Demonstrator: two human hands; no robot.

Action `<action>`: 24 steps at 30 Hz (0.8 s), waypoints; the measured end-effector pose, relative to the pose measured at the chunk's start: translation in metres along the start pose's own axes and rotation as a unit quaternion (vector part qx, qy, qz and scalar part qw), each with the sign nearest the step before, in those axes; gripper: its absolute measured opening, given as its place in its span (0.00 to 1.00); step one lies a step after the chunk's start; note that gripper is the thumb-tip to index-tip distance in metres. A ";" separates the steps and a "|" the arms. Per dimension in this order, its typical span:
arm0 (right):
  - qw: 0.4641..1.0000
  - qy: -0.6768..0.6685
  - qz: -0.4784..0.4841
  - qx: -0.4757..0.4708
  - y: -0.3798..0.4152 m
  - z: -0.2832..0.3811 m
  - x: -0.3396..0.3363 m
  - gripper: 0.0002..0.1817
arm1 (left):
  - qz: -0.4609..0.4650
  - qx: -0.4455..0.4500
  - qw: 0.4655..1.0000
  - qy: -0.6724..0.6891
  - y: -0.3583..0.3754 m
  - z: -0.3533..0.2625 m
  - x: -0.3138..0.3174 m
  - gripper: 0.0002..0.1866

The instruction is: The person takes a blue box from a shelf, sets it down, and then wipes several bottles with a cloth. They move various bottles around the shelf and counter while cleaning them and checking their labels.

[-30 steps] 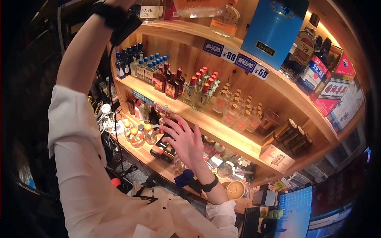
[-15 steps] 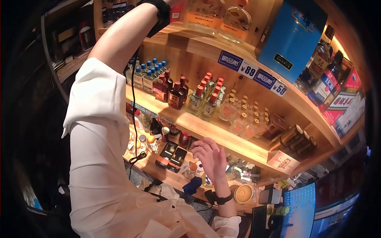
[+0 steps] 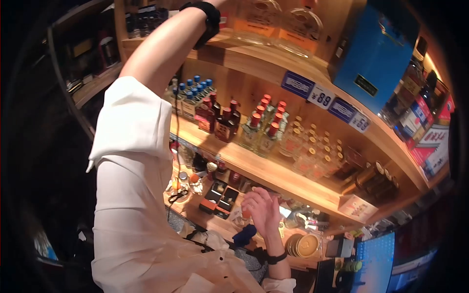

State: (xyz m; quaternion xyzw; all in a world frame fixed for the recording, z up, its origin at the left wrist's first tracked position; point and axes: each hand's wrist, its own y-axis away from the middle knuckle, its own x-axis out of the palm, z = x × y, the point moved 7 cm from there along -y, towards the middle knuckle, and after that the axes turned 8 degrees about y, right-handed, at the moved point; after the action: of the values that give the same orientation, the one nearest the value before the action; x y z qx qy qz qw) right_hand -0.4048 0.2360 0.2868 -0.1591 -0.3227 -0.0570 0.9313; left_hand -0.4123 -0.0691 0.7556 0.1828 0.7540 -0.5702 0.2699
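Observation:
My left arm in a rolled white sleeve (image 3: 129,122) reaches up across the shelves. A black band (image 3: 207,22) is on its wrist, and the hand beyond runs out of the top edge, so its fingers are hidden. My right hand (image 3: 264,210) hovers in front of the lower counter with fingers loosely bent and apart, holding nothing I can see. Just behind its fingers shows the orange-red top of a small bottle (image 3: 246,214). Open black boxes (image 3: 220,199) lie to its left. Large clear bottles with orange labels (image 3: 298,36) stand on the upper shelf, right of my left wrist.
Red-capped bottles (image 3: 264,129), blue-capped bottles (image 3: 193,95) and gold-capped bottles (image 3: 312,151) crowd the middle shelf. A tall blue box (image 3: 376,58) stands above price tags (image 3: 321,96). A black cable (image 3: 177,127) hangs down. At lower right is a lit screen (image 3: 376,261).
The view has shifted, so shelves and bottles sit further right and lower. My right hand's fingers are more curled. My left arm stays raised.

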 end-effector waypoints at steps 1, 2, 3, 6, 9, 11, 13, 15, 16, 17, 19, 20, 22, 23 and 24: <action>1.000 0.006 -0.007 0.008 0.003 -0.004 -0.003 0.36 | 0.019 -0.027 0.999 -0.028 0.006 -0.006 -0.001 0.30; 1.000 0.010 -0.017 0.016 0.008 -0.009 -0.006 0.36 | 0.034 -0.056 0.996 -0.055 0.020 -0.018 -0.003 0.31; 1.000 -0.004 -0.019 0.017 0.014 -0.013 -0.008 0.36 | 0.053 -0.079 0.993 -0.074 0.024 -0.019 -0.002 0.31; 0.997 -0.046 -0.050 0.031 0.025 -0.028 -0.024 0.34 | 0.015 -0.023 0.987 -0.157 0.033 -0.010 0.032 0.37; 0.996 -0.048 -0.056 0.054 0.024 -0.036 -0.028 0.33 | -0.007 0.070 0.987 -0.147 0.035 -0.001 0.041 0.47; 0.996 -0.057 -0.046 0.058 0.024 -0.041 -0.029 0.33 | 0.015 0.115 0.989 -0.096 0.030 -0.003 0.044 0.51; 0.996 -0.057 -0.048 0.057 0.027 -0.042 -0.032 0.32 | 0.059 0.087 0.993 -0.049 0.024 0.006 0.045 0.51; 0.995 -0.060 -0.051 0.055 0.033 -0.043 -0.033 0.31 | 0.102 0.062 0.993 0.003 0.021 0.007 0.046 0.51; 0.995 -0.065 -0.050 0.055 0.035 -0.043 -0.033 0.31 | 0.108 0.041 0.993 -0.016 0.017 0.008 0.046 0.51; 0.994 -0.074 -0.051 0.054 0.039 -0.043 -0.033 0.30 | 0.115 0.018 0.993 -0.034 0.014 0.009 0.048 0.50; 0.994 -0.062 -0.070 0.053 0.047 -0.040 -0.035 0.31 | 0.126 -0.003 0.991 -0.046 0.010 0.015 0.053 0.49; 0.994 -0.049 -0.080 0.059 0.052 -0.039 -0.037 0.31 | 0.119 0.031 0.990 -0.071 0.008 0.009 0.049 0.49; 0.994 -0.043 -0.087 0.054 0.060 -0.037 -0.045 0.31 | 0.108 0.070 0.987 -0.096 0.002 -0.001 0.045 0.49; 0.993 -0.053 -0.093 0.055 0.065 -0.038 -0.050 0.31 | 0.125 0.040 0.991 -0.008 0.003 -0.019 0.038 0.49; 0.991 -0.064 -0.099 0.057 0.067 -0.040 -0.055 0.31 | 0.144 0.009 0.986 0.080 0.004 -0.037 0.031 0.49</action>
State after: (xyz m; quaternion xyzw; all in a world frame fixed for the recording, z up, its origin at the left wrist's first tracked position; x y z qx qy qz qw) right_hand -0.4109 0.2865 0.2059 -0.0768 -0.3984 -0.1198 0.9061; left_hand -0.4416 -0.0336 0.7416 0.3372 0.7339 -0.5157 0.2861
